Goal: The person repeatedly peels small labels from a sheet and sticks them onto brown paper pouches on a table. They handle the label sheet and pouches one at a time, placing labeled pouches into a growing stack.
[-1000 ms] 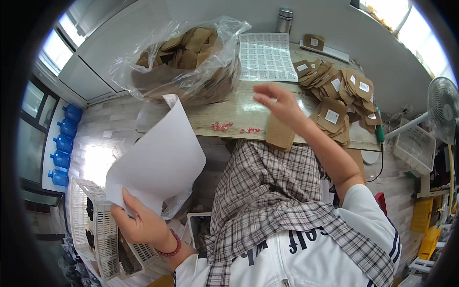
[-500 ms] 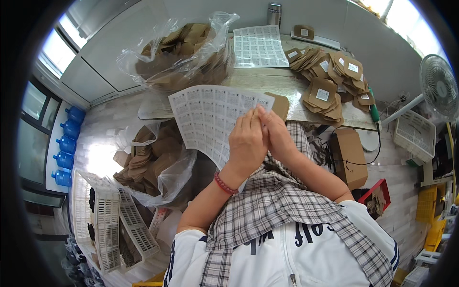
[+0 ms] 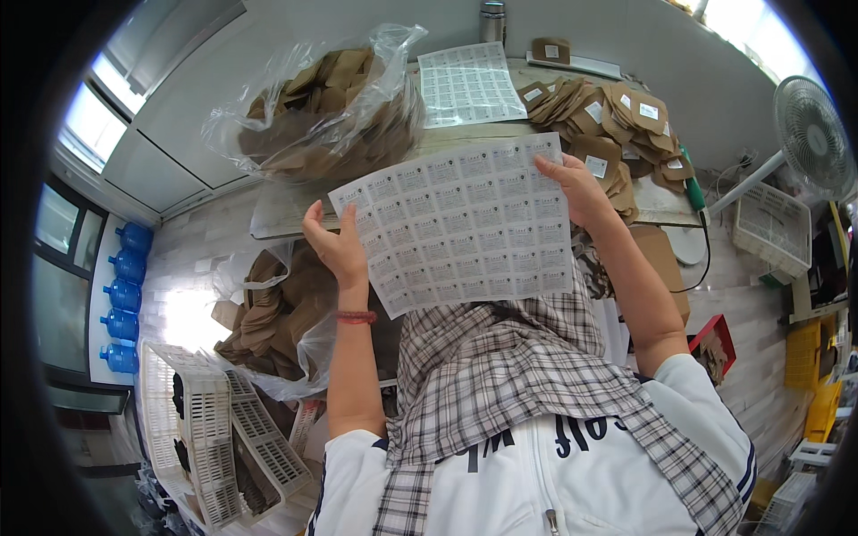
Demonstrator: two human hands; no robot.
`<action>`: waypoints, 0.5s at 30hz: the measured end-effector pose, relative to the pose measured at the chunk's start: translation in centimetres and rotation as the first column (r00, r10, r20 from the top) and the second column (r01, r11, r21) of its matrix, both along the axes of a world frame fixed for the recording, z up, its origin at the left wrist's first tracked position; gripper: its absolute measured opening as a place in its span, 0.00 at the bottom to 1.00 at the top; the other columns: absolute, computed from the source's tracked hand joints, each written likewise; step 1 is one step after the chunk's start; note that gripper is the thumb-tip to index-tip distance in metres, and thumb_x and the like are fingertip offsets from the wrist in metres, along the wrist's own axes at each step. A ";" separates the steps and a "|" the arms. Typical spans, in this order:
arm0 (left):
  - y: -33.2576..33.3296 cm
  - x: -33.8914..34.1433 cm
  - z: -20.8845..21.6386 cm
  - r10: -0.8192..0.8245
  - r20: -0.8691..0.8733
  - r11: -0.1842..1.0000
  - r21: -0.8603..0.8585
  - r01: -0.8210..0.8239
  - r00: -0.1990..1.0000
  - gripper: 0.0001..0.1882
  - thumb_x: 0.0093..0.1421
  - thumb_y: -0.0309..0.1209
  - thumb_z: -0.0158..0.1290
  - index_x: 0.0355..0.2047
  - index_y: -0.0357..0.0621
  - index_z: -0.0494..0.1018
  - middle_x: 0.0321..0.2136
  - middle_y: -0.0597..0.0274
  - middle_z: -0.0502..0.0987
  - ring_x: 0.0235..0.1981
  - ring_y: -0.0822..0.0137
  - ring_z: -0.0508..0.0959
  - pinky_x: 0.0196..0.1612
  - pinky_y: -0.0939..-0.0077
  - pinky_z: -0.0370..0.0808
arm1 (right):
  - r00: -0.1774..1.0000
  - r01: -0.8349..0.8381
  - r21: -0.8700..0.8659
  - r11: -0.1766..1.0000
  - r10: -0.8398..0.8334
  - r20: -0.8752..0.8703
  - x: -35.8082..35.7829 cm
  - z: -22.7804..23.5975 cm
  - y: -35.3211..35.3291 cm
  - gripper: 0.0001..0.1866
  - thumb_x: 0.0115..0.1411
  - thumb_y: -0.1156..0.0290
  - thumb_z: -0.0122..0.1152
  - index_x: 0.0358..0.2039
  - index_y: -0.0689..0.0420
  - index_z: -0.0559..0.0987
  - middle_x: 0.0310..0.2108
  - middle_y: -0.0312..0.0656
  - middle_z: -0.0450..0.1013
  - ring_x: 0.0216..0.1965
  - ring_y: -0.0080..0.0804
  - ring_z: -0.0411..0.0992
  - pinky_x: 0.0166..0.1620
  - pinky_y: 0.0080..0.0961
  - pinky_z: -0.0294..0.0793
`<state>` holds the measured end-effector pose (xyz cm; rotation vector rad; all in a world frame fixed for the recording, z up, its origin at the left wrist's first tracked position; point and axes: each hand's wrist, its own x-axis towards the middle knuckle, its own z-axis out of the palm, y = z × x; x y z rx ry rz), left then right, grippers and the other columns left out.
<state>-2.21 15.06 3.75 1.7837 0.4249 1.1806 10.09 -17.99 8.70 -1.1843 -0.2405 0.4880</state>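
Note:
A white sheet of printed stickers (image 3: 465, 237) is spread out in front of me, above my checked apron (image 3: 500, 357). My right hand (image 3: 579, 188) pinches its upper right corner, with the thumb on the printed face. At the left edge is my left hand (image 3: 340, 246), its fingers apart and lying outside the sheet. The left thumb meets that edge; whether it presses on it I cannot tell. Behind the sheet's right side, brown card pieces (image 3: 596, 167) with small white labels lie in an overlapping heap on the table. The sheet hides part of the table.
A second sticker sheet (image 3: 469, 85) lies farther back. Clear bags of brown pieces stand on the table (image 3: 331, 116) and below it (image 3: 277, 313). A green-handled tool (image 3: 693, 192) with a cord sits at the right edge, near a fan (image 3: 813, 134). White crates (image 3: 201, 429) stand lower left.
My hands have moved apart from being together over the sheet's right side. The left went to the left edge, the right to the upper right corner. The sheet now lies flatter, facing me.

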 end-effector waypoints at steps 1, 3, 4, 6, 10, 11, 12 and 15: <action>0.5 -0.1 -0.3 -0.160 0.039 0.959 -0.229 0.164 0.986 0.14 0.61 0.25 0.56 0.46 0.34 0.71 0.47 0.52 0.76 0.44 0.64 0.77 0.48 0.69 0.73 | 1.000 -0.009 0.014 1.000 0.009 -0.008 0.3 -0.1 -0.3 0.16 0.64 0.66 0.60 0.48 0.62 0.76 0.45 0.44 0.77 0.45 0.32 0.76 0.48 0.32 0.76; 1.1 -0.6 -0.4 -0.344 0.122 0.791 -0.496 0.357 0.931 0.09 0.62 0.25 0.56 0.41 0.34 0.73 0.38 0.59 0.79 0.36 0.69 0.79 0.41 0.75 0.75 | 1.000 -0.002 0.021 1.000 0.003 -0.018 0.3 -0.3 -0.8 0.16 0.64 0.67 0.61 0.48 0.63 0.76 0.45 0.44 0.77 0.44 0.31 0.76 0.47 0.31 0.76; 1.4 -0.8 -0.4 -0.419 0.182 0.664 -0.606 0.437 0.890 0.07 0.63 0.25 0.56 0.39 0.34 0.74 0.33 0.62 0.80 0.32 0.72 0.79 0.37 0.79 0.76 | 1.000 0.015 0.016 1.000 -0.015 -0.016 0.3 -0.2 -1.0 0.16 0.63 0.67 0.61 0.48 0.63 0.77 0.44 0.44 0.77 0.43 0.31 0.76 0.46 0.31 0.77; 1.1 -1.5 1.4 -0.462 0.230 0.542 -0.691 0.478 0.857 0.05 0.62 0.25 0.57 0.35 0.35 0.75 0.30 0.62 0.80 0.30 0.72 0.79 0.37 0.78 0.76 | 0.999 0.038 -0.007 0.999 -0.038 0.019 -0.1 -0.3 -1.8 0.15 0.63 0.69 0.62 0.47 0.63 0.78 0.43 0.44 0.78 0.41 0.30 0.77 0.45 0.30 0.77; 1.5 -2.2 1.3 -0.498 0.274 0.450 -0.730 0.515 0.823 0.05 0.62 0.26 0.57 0.32 0.35 0.75 0.30 0.61 0.80 0.29 0.72 0.78 0.35 0.79 0.76 | 0.991 0.101 0.011 0.995 -0.102 0.089 -2.0 -1.6 -2.5 0.11 0.62 0.72 0.62 0.43 0.63 0.79 0.39 0.42 0.80 0.37 0.26 0.78 0.43 0.26 0.77; 1.2 -2.2 1.0 -0.471 0.260 0.464 -0.740 0.487 0.843 0.05 0.62 0.25 0.57 0.30 0.37 0.74 0.30 0.61 0.80 0.28 0.73 0.77 0.35 0.80 0.75 | 0.986 0.132 0.037 0.990 -0.135 0.092 -2.6 -2.3 -2.3 0.10 0.62 0.73 0.62 0.43 0.63 0.80 0.38 0.41 0.80 0.36 0.25 0.78 0.43 0.25 0.77; 0.9 -2.2 0.4 -0.451 0.238 0.514 -0.719 0.469 0.860 0.05 0.62 0.25 0.56 0.30 0.37 0.74 0.30 0.62 0.80 0.28 0.74 0.76 0.35 0.80 0.74 | 0.985 0.155 0.049 0.987 -0.158 0.072 -3.1 -3.1 -2.2 0.10 0.62 0.73 0.61 0.43 0.63 0.80 0.38 0.41 0.80 0.36 0.24 0.77 0.42 0.24 0.77; 0.3 -2.1 -2.1 -0.387 0.191 0.654 -0.633 0.415 0.902 0.06 0.64 0.25 0.54 0.29 0.37 0.73 0.29 0.64 0.79 0.28 0.76 0.75 0.35 0.81 0.72 | 0.980 0.196 0.086 0.977 -0.198 0.013 -4.3 -4.9 -1.6 0.09 0.63 0.73 0.59 0.43 0.62 0.80 0.37 0.39 0.79 0.34 0.21 0.76 0.39 0.19 0.75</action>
